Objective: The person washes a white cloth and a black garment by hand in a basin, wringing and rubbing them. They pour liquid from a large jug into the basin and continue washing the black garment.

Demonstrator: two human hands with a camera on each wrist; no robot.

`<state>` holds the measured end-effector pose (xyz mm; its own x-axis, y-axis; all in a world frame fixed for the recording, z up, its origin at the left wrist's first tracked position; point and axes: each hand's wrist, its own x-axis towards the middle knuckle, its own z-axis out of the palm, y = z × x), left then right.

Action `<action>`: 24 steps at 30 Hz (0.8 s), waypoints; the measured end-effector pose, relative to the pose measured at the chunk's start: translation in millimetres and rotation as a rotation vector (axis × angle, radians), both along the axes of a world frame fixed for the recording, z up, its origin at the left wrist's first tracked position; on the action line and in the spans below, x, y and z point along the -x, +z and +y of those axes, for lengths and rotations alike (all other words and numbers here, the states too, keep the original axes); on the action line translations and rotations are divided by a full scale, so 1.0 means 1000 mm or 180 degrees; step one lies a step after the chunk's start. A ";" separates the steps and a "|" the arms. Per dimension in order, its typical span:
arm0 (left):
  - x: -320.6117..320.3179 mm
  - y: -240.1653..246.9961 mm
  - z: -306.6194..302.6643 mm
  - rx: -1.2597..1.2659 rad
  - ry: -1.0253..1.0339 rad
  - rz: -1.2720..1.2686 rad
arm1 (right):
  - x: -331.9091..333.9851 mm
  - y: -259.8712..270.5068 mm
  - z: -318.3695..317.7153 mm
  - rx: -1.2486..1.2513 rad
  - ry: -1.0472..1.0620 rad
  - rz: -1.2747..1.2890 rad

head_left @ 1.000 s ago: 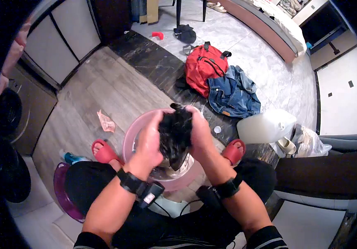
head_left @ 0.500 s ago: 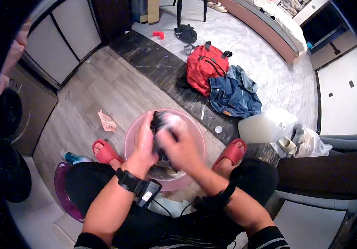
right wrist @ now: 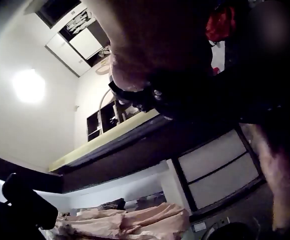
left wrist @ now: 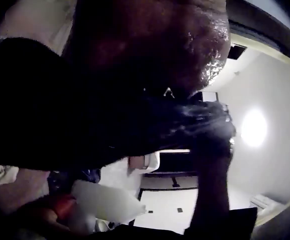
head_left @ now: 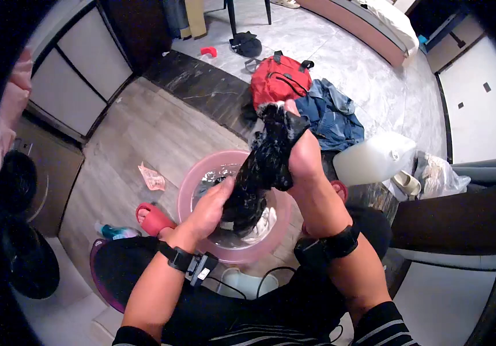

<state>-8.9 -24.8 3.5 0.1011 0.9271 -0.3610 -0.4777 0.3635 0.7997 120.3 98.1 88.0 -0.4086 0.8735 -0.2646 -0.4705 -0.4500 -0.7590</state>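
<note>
A wet black garment (head_left: pixel 265 161) with white suds along its upper end stretches slantwise between my two hands, over the pink basin (head_left: pixel 185 190). My left hand (head_left: pixel 208 209) grips its lower part, the thumb lying along the near edge. Higher up and farther right, my right hand (head_left: pixel 305 154) holds the upper end, part of which folds over the hand. Beneath the garment, white cloth (head_left: pixel 262 225) lies in the basin's water. In the left wrist view the garment (left wrist: pixel 110 115) is a dark band running across toward the right hand.
A red backpack (head_left: pixel 279 78) and blue denim clothing (head_left: pixel 334 124) lie on the floor ahead. To the right stands a white plastic jug (head_left: pixel 372 157). A paper scrap (head_left: pixel 152 177) and a teal bottle (head_left: pixel 118 232) lie to the left. Feet in red slippers (head_left: pixel 154 219) flank the basin.
The hands were close together, with the right rubbing across the garment half a second ago. Now the right hand has moved up and right, and the garment is drawn out lengthwise.
</note>
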 end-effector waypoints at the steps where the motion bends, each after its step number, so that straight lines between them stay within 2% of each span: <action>1: 0.003 -0.004 0.000 -0.0302 -0.0330 0.0442 | -0.004 0.004 0.001 -0.0056 0.0195 0.0302; 3: 0.009 -0.006 0.003 -0.0918 -0.0943 0.1315 | -0.010 0.015 0.004 -0.0176 0.0628 0.0896; 4: 0.010 -0.004 0.005 -0.0442 -0.1062 0.1117 | -0.013 0.023 0.001 -0.0387 0.0476 0.0873; 5: 0.009 -0.004 0.004 -0.0656 -0.1119 0.1287 | -0.019 0.037 -0.004 -0.0117 0.0610 0.1197; 7: 0.007 -0.002 0.005 -0.1093 -0.1239 0.1625 | -0.026 0.041 0.002 -0.0457 0.0643 0.1365; 8: 0.006 -0.015 0.008 -0.1642 -0.0920 0.2145 | -0.033 0.041 0.003 -0.0609 0.0755 0.1523; 11: 0.021 -0.028 0.016 -0.1072 -0.0797 0.3143 | -0.045 0.047 0.014 -0.0826 0.0871 0.1617; 12: 0.026 -0.007 0.018 -0.1210 -0.0442 0.3220 | -0.050 0.054 0.010 -0.0672 0.0324 0.1594; 13: 0.030 0.014 0.021 -0.1344 -0.0088 0.3303 | -0.066 0.051 0.013 -0.1123 0.0345 0.1500; 15: 0.052 0.026 0.024 -0.0752 0.0137 0.3310 | -0.087 0.045 0.032 -0.1473 0.0456 0.1627; 17: 0.056 0.055 0.022 -0.0487 0.0635 0.3423 | -0.098 0.039 0.039 -0.1535 0.0296 0.1540; 18: 0.065 0.049 0.023 -0.0867 0.0818 0.3443 | -0.100 0.038 0.040 -0.1460 0.0150 0.1492; 19: 0.066 0.053 0.024 -0.0937 0.0839 0.3517 | -0.102 0.037 0.039 -0.1383 0.0010 0.1446; 20: 0.067 0.060 0.024 -0.1005 0.0873 0.3593 | -0.097 0.048 0.033 -0.0862 -0.0451 0.1318; 22: 0.069 0.071 0.022 -0.1120 0.0898 0.3928 | -0.100 0.049 0.035 -0.1025 -0.0312 0.1451; 24: 0.076 0.071 0.023 -0.1404 0.0719 0.4688 | -0.105 0.050 0.039 -0.1204 -0.0239 0.1502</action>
